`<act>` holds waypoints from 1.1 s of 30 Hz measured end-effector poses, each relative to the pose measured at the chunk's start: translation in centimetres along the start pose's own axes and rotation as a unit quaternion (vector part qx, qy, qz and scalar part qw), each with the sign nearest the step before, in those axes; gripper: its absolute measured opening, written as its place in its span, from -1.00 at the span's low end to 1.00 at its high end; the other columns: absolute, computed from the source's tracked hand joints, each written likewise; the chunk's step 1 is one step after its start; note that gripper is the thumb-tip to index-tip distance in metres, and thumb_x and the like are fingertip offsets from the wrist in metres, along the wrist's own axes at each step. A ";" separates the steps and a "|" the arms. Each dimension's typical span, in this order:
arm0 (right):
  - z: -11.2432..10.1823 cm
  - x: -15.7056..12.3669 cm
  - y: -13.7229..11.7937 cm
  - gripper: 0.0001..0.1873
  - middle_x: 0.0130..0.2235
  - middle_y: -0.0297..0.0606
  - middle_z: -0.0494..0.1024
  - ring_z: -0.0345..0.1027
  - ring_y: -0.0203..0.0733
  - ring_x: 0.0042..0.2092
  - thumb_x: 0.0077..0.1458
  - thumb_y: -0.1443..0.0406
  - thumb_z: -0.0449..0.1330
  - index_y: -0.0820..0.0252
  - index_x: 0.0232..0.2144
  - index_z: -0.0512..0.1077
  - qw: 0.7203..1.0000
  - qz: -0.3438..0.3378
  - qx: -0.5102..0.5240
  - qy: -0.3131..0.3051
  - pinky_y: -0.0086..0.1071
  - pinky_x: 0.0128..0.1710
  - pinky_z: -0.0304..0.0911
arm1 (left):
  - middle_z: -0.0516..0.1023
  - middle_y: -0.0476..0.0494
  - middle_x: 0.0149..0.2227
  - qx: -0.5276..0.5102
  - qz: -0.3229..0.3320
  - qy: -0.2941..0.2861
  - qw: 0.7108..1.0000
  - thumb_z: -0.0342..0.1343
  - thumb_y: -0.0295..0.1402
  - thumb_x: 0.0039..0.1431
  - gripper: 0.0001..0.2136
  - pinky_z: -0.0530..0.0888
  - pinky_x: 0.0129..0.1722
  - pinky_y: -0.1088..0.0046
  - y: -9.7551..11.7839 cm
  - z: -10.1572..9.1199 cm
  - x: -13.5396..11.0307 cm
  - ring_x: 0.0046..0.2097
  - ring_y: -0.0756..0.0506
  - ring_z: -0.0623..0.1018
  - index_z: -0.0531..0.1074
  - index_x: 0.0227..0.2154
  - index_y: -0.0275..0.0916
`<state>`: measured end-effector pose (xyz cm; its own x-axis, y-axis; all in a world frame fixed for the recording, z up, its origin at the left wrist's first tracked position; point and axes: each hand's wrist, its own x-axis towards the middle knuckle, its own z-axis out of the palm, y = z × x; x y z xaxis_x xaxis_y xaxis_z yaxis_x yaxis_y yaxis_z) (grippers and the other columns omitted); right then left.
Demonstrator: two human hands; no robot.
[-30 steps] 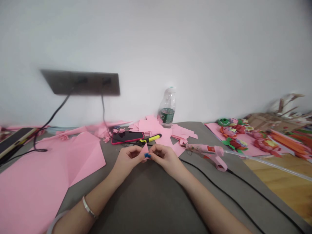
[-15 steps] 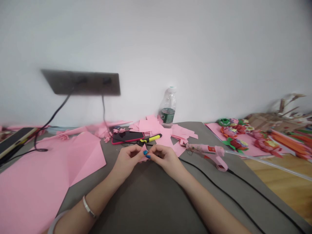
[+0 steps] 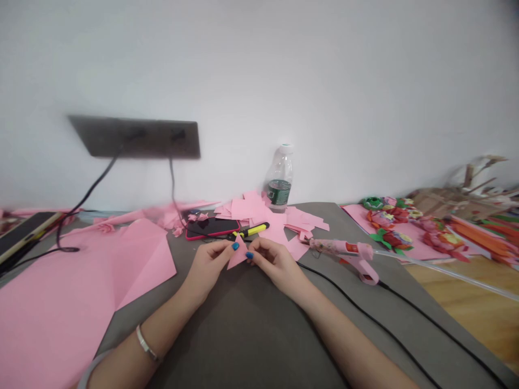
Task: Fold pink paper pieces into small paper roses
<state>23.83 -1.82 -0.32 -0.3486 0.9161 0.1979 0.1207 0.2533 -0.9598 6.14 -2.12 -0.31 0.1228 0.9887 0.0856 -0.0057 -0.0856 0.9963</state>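
Note:
A small folded piece of pink paper (image 3: 238, 256), triangular in outline, is held up between my two hands over the grey table mat (image 3: 243, 335). My left hand (image 3: 208, 265) pinches its left side between thumb and fingers. On its right edge, the thumb and fingertips of my right hand (image 3: 278, 265) are closed in a pinch. Just behind the hands lie a yellow and black utility knife (image 3: 255, 230) and a phone in a pink case (image 3: 211, 227).
A pink glue gun (image 3: 344, 249) with a clear glue stick lies to the right, its black cord trailing forward. Pink paper squares (image 3: 275, 224) surround a plastic bottle (image 3: 279, 181). Large pink sheets (image 3: 60, 302) cover the left. Paper flowers (image 3: 393, 240) lie at the right.
My fingertips have moved slightly apart, and more of the pink paper's triangular face now shows between them. The things on the table have stayed in place.

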 end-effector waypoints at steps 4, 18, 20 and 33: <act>-0.1 0.4 0.5 -0.69 -0.47 -0.33 0.39 0.27 -0.25 -0.42 0.10 0.07 0.20 0.20 -0.45 0.38 0.998 0.010 0.030 0.050 -0.39 -0.39 0.18 | 0.67 -0.14 -0.35 -0.002 -0.017 -0.007 1.000 0.24 -0.19 0.05 -0.75 0.43 -0.34 0.47 -0.1 0.0 0.2 -0.34 -0.09 0.54 0.65 -0.34 -0.28; -0.5 0.2 0.5 -0.75 -0.47 -0.33 0.40 0.27 -0.26 -0.42 0.13 0.14 0.19 0.19 -0.45 0.40 0.999 -0.013 -0.008 0.036 -0.40 -0.42 0.19 | 0.65 -0.16 -0.40 -0.012 -0.050 -0.082 0.995 0.30 -0.13 -0.03 -0.69 0.45 -0.46 0.55 0.0 0.1 0.0 -0.39 -0.05 0.56 0.57 -0.39 -0.32; -0.4 0.2 0.3 -0.82 -0.42 -0.30 0.42 0.30 -0.25 -0.41 0.17 0.20 0.16 0.19 -0.40 0.40 0.997 -0.045 -0.028 0.053 -0.40 -0.41 0.21 | 0.65 -0.16 -0.43 -0.015 -0.057 -0.081 0.995 0.30 -0.13 -0.03 -0.70 0.44 -0.47 0.55 -0.1 0.1 0.1 -0.40 -0.05 0.56 0.56 -0.42 -0.32; -0.1 -0.2 0.0 -0.76 -0.07 -0.14 0.40 0.36 -0.11 -0.04 0.14 0.49 0.13 0.06 -0.24 0.47 0.944 -0.247 -0.209 0.061 -0.25 -0.15 0.35 | 0.62 -0.11 -0.47 -0.103 -0.070 0.004 0.992 0.31 -0.16 -0.03 -0.68 0.49 -0.47 0.53 -0.1 0.2 0.1 -0.47 -0.02 0.55 0.58 -0.34 -0.34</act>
<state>24.01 -1.94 -0.33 -0.3522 0.6766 0.6467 0.3368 0.7363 -0.5869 6.33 -2.06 -0.37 0.1291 0.9901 -0.0548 -0.1912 0.0790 0.9784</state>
